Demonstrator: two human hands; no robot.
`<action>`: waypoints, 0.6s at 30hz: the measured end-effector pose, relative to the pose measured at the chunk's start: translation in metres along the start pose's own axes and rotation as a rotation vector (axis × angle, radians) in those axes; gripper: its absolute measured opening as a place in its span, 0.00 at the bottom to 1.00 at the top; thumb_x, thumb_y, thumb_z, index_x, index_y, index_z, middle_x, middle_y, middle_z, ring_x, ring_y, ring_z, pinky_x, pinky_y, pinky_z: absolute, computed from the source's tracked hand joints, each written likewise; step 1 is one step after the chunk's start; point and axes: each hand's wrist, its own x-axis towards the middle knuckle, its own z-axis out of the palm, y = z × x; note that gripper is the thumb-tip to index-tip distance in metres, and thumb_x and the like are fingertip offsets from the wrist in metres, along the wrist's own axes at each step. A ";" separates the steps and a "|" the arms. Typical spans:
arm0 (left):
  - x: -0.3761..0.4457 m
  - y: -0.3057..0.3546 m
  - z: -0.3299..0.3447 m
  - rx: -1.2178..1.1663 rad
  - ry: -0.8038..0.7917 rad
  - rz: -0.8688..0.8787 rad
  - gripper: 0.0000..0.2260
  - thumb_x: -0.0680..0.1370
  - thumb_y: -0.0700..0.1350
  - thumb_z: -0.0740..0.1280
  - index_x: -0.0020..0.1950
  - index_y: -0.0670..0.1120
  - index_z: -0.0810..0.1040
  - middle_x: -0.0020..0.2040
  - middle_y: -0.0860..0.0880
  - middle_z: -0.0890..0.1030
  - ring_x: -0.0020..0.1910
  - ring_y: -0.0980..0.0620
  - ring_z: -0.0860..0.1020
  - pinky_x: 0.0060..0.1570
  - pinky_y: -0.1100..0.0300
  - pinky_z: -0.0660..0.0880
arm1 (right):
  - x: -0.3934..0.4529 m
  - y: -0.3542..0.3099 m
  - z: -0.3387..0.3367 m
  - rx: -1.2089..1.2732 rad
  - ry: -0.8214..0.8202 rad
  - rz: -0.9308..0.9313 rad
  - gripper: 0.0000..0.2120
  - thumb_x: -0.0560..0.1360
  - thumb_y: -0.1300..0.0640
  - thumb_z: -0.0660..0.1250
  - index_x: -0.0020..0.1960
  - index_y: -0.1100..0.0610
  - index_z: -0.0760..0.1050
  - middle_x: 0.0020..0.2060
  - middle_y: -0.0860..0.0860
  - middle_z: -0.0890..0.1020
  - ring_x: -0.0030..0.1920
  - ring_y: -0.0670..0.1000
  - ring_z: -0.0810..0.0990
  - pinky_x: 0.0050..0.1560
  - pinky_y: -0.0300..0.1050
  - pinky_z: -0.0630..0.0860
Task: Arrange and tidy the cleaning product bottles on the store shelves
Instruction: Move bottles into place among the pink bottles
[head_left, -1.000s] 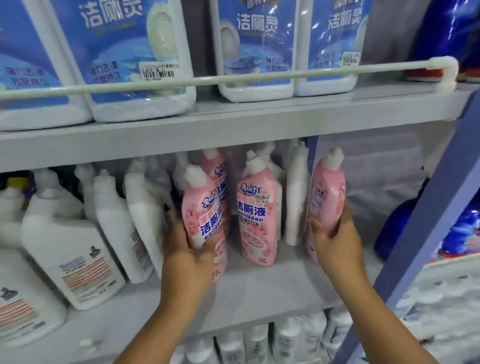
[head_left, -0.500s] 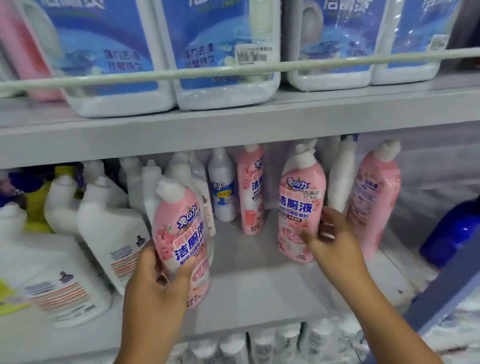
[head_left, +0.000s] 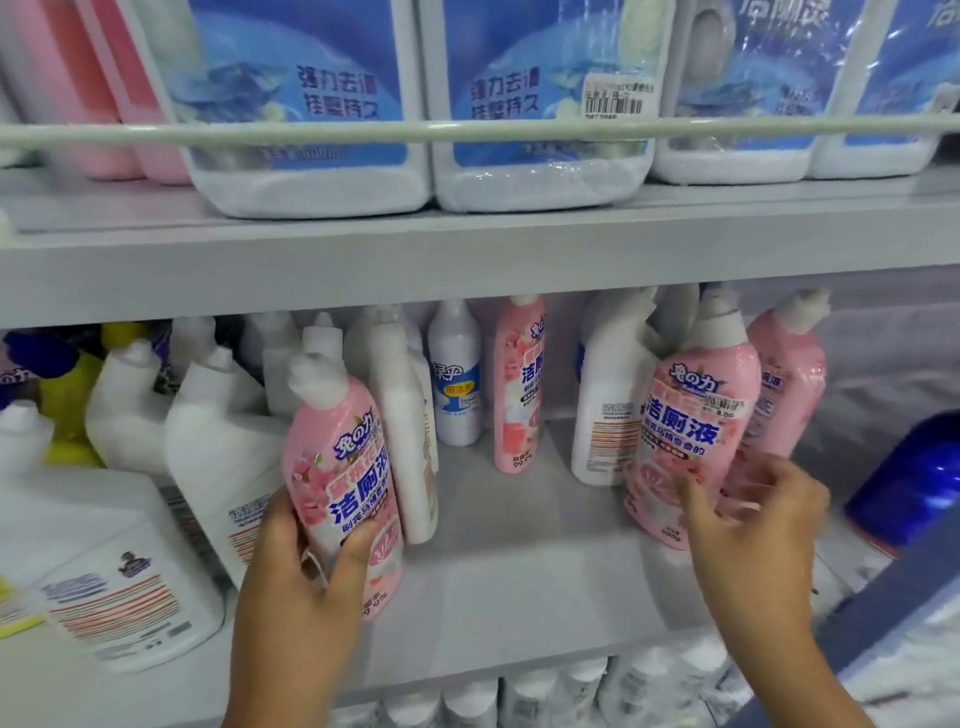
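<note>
pink bottle (head_left: 345, 488) in left fingers (head_left: 358, 548)

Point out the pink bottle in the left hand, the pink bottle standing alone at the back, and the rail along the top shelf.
Held pink bottle (head_left: 345, 467), head view, label.
Back pink bottle (head_left: 519, 395), head view, body.
Rail (head_left: 363, 131), head view, bar.

Head view, close, facing shelf (head_left: 519, 587) front.

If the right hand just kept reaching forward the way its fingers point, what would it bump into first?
The right hand points up and left into the shelf. It would most likely meet the front pink bottle first, as its fingertips already look to be at that bottle's lower side. Depth is hard to judge, so whether they touch is unclear.
</note>
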 end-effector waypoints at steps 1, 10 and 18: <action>0.001 0.000 0.000 0.003 -0.002 0.001 0.22 0.75 0.48 0.76 0.64 0.62 0.73 0.56 0.60 0.83 0.52 0.56 0.83 0.53 0.46 0.81 | -0.012 -0.007 0.002 0.024 0.054 -0.058 0.18 0.73 0.57 0.77 0.55 0.52 0.70 0.50 0.50 0.74 0.43 0.50 0.78 0.47 0.51 0.78; 0.002 -0.001 -0.005 0.046 -0.026 0.023 0.24 0.75 0.51 0.76 0.68 0.59 0.72 0.60 0.59 0.82 0.57 0.56 0.81 0.58 0.44 0.79 | -0.006 -0.083 0.136 0.193 -0.366 -0.104 0.32 0.70 0.53 0.79 0.70 0.56 0.69 0.60 0.53 0.77 0.58 0.50 0.79 0.61 0.48 0.77; 0.005 -0.006 -0.006 0.036 -0.042 0.028 0.27 0.74 0.54 0.76 0.69 0.61 0.70 0.59 0.62 0.82 0.55 0.54 0.83 0.55 0.44 0.81 | 0.046 -0.088 0.192 0.120 -0.233 0.047 0.20 0.73 0.60 0.69 0.63 0.61 0.66 0.55 0.59 0.77 0.55 0.61 0.79 0.51 0.46 0.73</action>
